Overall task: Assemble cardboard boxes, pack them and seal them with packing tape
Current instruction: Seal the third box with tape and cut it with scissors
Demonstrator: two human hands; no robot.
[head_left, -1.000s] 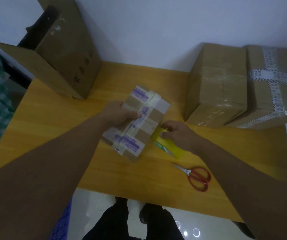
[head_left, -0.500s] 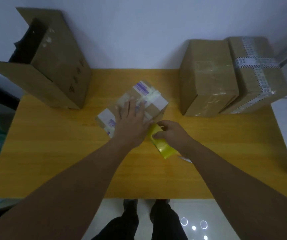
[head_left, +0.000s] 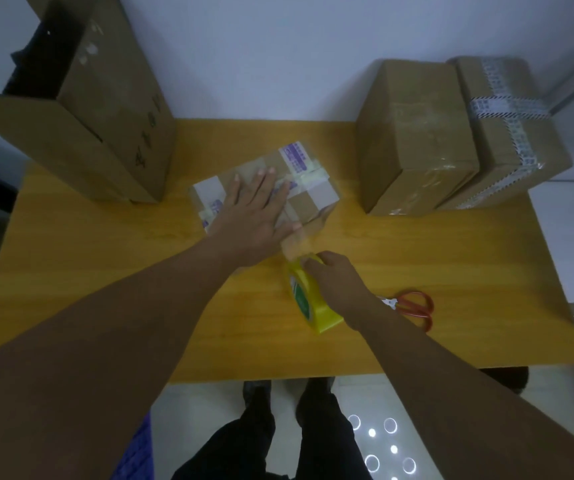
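A small cardboard box (head_left: 315,197), wrapped in bands of white and purple tape, lies in the middle of the yellow table (head_left: 105,271). My left hand (head_left: 254,216) presses flat on its top with fingers spread. Nearer to me, my right hand (head_left: 334,278) grips a yellow roll of clear packing tape (head_left: 309,299). A clear strip of tape (head_left: 296,242) runs from the roll up to the box's near edge by my left thumb.
A large open cardboard box (head_left: 105,109) stands at the back left. Two sealed boxes (head_left: 413,133) (head_left: 507,126) sit at the back right against the wall. Red-handled scissors (head_left: 413,306) lie on the table just right of my right wrist.
My left hand went from gripping the tilted box to pressing flat on it. My right hand pulled the roll back toward me, drawing out a strip of tape. The scissors show again.
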